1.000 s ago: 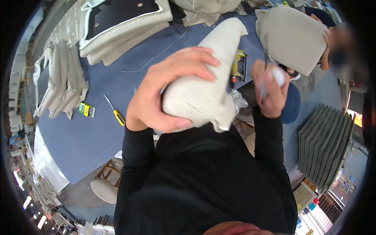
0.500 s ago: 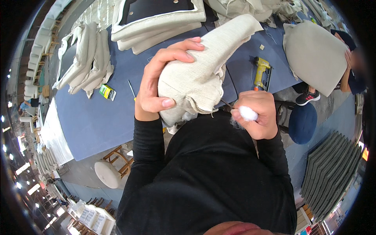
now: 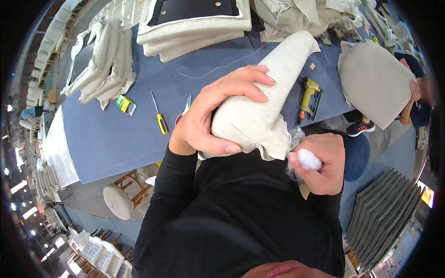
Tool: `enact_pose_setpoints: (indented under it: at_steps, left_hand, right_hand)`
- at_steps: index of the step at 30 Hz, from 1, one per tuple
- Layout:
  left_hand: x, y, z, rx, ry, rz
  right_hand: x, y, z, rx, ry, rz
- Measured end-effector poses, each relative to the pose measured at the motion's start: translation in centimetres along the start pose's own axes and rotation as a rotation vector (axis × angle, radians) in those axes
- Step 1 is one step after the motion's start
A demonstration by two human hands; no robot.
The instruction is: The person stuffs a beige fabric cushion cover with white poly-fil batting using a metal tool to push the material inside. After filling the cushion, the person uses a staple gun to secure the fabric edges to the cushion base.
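A cream fabric-covered upholstered piece (image 3: 259, 111) is tilted up over the near edge of the table, its narrow end pointing away to the right. My left hand (image 3: 213, 111) grips its left side, thumb in front and fingers over the top. Loose fabric folds hang at its lower right corner. Just right of that corner my right hand (image 3: 324, 162) is closed in a fist, with a tuft of white stuffing (image 3: 309, 159) bulging from it. Whether the fist also holds a tool is hidden.
On the blue table (image 3: 116, 148) lie a yellow-handled screwdriver (image 3: 161, 121), red-handled scissors (image 3: 185, 106), a small green-yellow box (image 3: 125, 104) and a yellow staple gun (image 3: 309, 99). Stacked cushions (image 3: 194, 28) stand behind. Across at right, another person holds a cream panel (image 3: 373, 83).
The upholstered piece and my left hand have shifted right and nearer. My right fist has moved right and down; the thin dark rod seen at it earlier is now out of sight.
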State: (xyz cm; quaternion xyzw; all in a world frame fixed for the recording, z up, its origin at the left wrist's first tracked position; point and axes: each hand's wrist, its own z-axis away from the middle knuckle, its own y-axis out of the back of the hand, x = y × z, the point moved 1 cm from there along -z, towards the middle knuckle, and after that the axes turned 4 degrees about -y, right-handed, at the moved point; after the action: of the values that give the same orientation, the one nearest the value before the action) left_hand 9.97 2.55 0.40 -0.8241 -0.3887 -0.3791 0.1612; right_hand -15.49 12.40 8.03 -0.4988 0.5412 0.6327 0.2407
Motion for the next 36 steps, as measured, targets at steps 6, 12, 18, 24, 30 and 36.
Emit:
enact_pose_setpoints:
  at_steps: [6,12,18,24,30,36]
  left_hand:
    - [0.1,-1.2,-0.5,-0.045,-0.011,0.016]
    - [-0.1,-1.5,0.0,-0.064,-0.048,-0.017]
    - [0.1,-1.8,0.0,-0.050,-0.093,-0.013]
    - [0.2,-0.9,0.6,-0.028,-0.091,-0.017]
    - [0.3,-0.3,0.6,0.000,-0.089,-0.013]
    - [0.2,-1.2,0.5,-0.008,-0.089,-0.015]
  right_hand:
    - [-2.4,1.1,0.0,-0.036,-0.113,0.016]
    - [-4.2,2.1,-0.2,-0.143,-0.196,0.071]
    - [-5.8,2.0,-0.8,-0.169,-0.243,0.135]
    - [-4.5,1.3,-1.1,-0.092,-0.085,0.092]
    - [-2.1,1.1,-0.2,-0.071,0.019,0.007]
    - [-3.1,1.2,-0.8,-0.079,0.067,0.095]
